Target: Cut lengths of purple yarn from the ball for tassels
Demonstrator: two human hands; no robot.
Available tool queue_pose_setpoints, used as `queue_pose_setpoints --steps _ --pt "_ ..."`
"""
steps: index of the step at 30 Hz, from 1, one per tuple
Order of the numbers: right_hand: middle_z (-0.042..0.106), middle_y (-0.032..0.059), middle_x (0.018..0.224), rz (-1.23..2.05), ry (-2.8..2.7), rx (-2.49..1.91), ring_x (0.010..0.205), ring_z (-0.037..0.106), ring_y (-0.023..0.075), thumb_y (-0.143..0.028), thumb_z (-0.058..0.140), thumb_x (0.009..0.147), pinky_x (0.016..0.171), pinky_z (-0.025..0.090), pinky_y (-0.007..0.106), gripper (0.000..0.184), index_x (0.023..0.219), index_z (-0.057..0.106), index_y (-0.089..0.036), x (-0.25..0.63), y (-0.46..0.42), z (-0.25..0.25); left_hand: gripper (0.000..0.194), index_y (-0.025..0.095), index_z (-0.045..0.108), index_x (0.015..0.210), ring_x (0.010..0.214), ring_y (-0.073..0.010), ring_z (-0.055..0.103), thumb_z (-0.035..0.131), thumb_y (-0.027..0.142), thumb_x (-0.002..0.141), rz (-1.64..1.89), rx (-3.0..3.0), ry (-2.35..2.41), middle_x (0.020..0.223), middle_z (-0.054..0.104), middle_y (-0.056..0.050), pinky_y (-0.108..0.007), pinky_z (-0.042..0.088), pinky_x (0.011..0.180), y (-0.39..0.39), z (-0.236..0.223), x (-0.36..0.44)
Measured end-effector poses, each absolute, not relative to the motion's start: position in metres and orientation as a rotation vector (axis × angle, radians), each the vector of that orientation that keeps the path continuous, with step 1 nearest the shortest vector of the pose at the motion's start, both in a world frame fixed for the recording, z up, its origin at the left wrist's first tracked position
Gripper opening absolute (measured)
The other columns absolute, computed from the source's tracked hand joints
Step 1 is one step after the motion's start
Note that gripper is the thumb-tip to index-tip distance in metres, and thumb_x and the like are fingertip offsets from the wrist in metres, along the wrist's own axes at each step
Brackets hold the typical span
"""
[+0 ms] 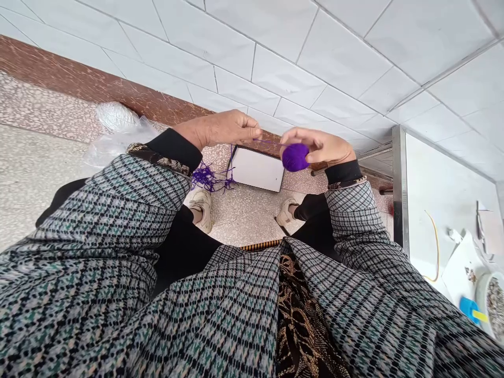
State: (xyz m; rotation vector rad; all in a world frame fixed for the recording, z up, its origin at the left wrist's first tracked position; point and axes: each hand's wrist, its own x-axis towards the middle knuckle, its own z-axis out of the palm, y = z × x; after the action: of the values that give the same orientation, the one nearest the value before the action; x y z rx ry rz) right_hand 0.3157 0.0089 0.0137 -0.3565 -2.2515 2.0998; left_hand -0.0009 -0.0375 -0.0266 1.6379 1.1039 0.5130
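Note:
My right hand [321,146] is closed round a small purple ball of yarn [295,157]. From the ball a purple strand [270,142] runs left to my left hand [224,127], whose thumb and fingers pinch it. Below the left hand the strand hangs down to a loose, tangled heap of purple yarn [210,176] on the floor. Both hands are raised in front of my knees, a short gap apart.
A white flat box or board with dark edges [258,168] lies between my shoes. Clear plastic with a silvery bundle [118,118] sits at the left. At the right, a white table [425,173] holds a bowl [486,304] and a blue object [468,308]. A tiled wall [236,52] stands ahead.

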Motion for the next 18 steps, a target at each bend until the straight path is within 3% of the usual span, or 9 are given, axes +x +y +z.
queue_pose_setpoints --steps 4,8,10,13,15,18 --pt "0.072 0.0097 0.124 1.916 -2.073 -0.547 0.118 0.073 0.0268 -0.092 0.091 0.077 0.104 0.06 0.039 0.118 0.16 0.05 -0.018 0.313 0.002 0.014 0.033 0.022 0.071 0.096 0.062 -0.0103 0.042 0.09 0.049 0.091 0.78 1.329 0.905 0.075 0.05 0.001 -0.028 0.029 0.063 -0.044 -0.025 0.009" --pt "0.069 0.0111 0.116 1.78 -1.788 -0.745 0.094 0.065 0.0247 -0.098 0.09 0.05 0.079 0.059 0.04 0.122 0.14 0.058 -0.021 0.319 0.015 0.009 0.041 0.02 0.073 0.086 0.061 -0.0102 0.041 0.099 0.051 0.081 0.824 1.3 0.865 0.076 0.055 -0.003 -0.03 0.032 0.063 -0.044 -0.028 0.013" --pt "0.068 0.0095 0.116 1.674 -1.607 -0.717 0.088 0.054 0.0228 -0.091 0.096 0.044 0.076 0.056 0.041 0.117 0.135 0.062 -0.026 0.329 0.032 0.008 0.041 0.02 0.073 0.081 0.06 -0.0117 0.04 0.096 0.054 0.084 0.794 1.327 0.895 0.072 0.054 -0.004 -0.032 0.033 0.063 -0.044 -0.028 0.012" --pt "0.07 0.0069 0.112 1.586 -1.174 -0.39 0.09 0.044 0.0248 -0.061 0.106 0.052 0.089 0.054 0.043 0.087 0.13 0.076 -0.033 0.35 0.052 0.016 0.044 0.023 0.069 0.074 0.061 -0.0141 0.038 0.093 0.057 0.087 0.753 1.34 0.896 0.07 0.049 -0.003 -0.036 0.032 0.065 -0.049 -0.022 0.01" --pt "0.073 0.008 0.11 1.655 -0.724 -0.08 0.087 0.044 0.025 -0.032 0.101 0.07 0.091 0.054 0.042 0.06 0.128 0.085 -0.033 0.363 0.055 0.031 0.046 0.024 0.067 0.073 0.064 -0.0155 0.036 0.093 0.06 0.087 0.706 1.345 0.915 0.069 0.047 -0.003 -0.038 0.032 0.068 -0.054 -0.015 0.007" --pt "0.077 0.0118 0.131 1.654 0.102 0.427 0.086 0.059 0.0155 0.008 0.077 0.096 0.085 0.06 0.026 0.04 0.121 0.088 -0.021 0.38 0.044 0.064 0.047 0.026 0.068 0.076 0.07 -0.0161 0.033 0.091 0.064 0.09 0.578 1.344 0.99 0.067 0.045 0.0 -0.038 0.032 0.074 -0.064 -0.009 -0.006"
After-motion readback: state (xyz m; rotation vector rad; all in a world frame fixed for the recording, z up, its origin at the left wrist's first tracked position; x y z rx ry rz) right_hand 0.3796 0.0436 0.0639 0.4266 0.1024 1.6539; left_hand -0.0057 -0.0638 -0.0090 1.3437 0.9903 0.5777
